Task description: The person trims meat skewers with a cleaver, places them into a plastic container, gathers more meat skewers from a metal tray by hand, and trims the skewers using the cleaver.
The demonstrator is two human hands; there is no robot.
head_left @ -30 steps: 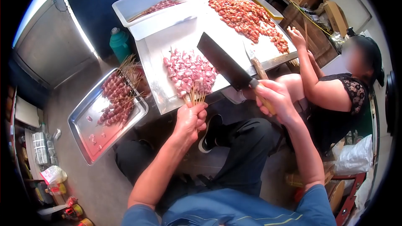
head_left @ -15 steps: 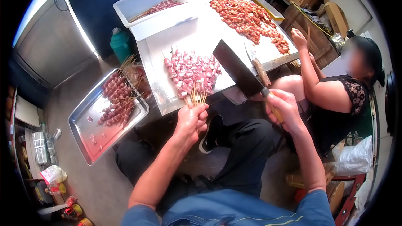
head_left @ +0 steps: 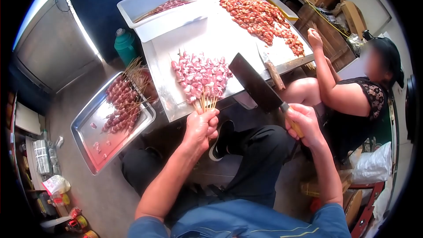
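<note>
My left hand (head_left: 201,128) is closed around the stick ends of a bunch of meat skewers (head_left: 202,77). Their pink meat pieces lie fanned out on the white tabletop (head_left: 194,35), by its near edge. In my right hand (head_left: 304,123) is a cleaver (head_left: 257,83), gripped by its wooden handle. Its broad dark blade is raised and points up and left, right of the skewers and apart from them. A knife with a wooden handle (head_left: 274,76) lies at the table edge beyond the cleaver.
A white tub (head_left: 172,24) with skewers stands at the table's far left, and a pile of reddish meat pieces (head_left: 260,17) lies far right. A metal tray (head_left: 83,139) holding more skewers is at left, near a green flask (head_left: 125,46). A seated person (head_left: 348,92) is at right.
My right hand has moved slightly right and down with the cleaver, whose blade has lowered and shifted right. My left hand and its skewers stay in nearly the same place.
</note>
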